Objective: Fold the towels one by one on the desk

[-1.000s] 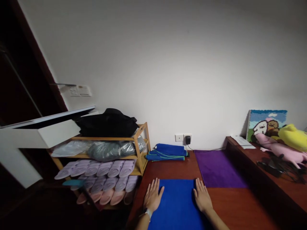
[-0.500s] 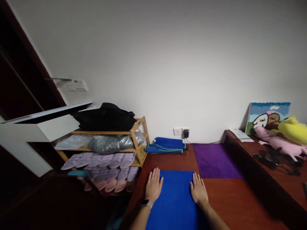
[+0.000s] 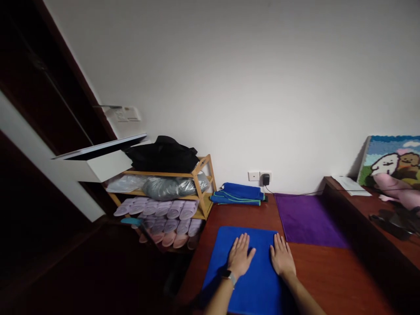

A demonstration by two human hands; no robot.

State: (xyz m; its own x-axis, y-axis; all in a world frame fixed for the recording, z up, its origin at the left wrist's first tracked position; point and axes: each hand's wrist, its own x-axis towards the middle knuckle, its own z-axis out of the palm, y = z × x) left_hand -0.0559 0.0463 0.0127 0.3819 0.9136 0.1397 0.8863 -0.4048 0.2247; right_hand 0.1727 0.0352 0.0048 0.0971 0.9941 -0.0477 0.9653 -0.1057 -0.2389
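A blue cloth (image 3: 249,288) lies spread out on the reddish-brown wooden table (image 3: 331,275). My left hand (image 3: 240,256), with a watch on its wrist, rests flat on the upper middle of the cloth, thumb a little apart. Along the cloth's right edge lies my right hand (image 3: 282,257), palm down with straight fingers, its tips near the far right corner. Neither hand grips anything. Beyond the cloth, by the wall, are folded blue cloths with green edging (image 3: 238,194). A purple cloth (image 3: 310,221) lies flat to the right.
On the left stands a wooden rack (image 3: 196,175) with a black bag (image 3: 164,155) and rows of slippers (image 3: 170,210). A plug (image 3: 266,179) sits in the wall socket, its cable running right. A raised ledge (image 3: 351,210) at right carries a pink plush toy (image 3: 397,188).
My left hand has moved from the cloth's left edge inward onto its middle. The right hand stays at the right edge. The view has turned left.
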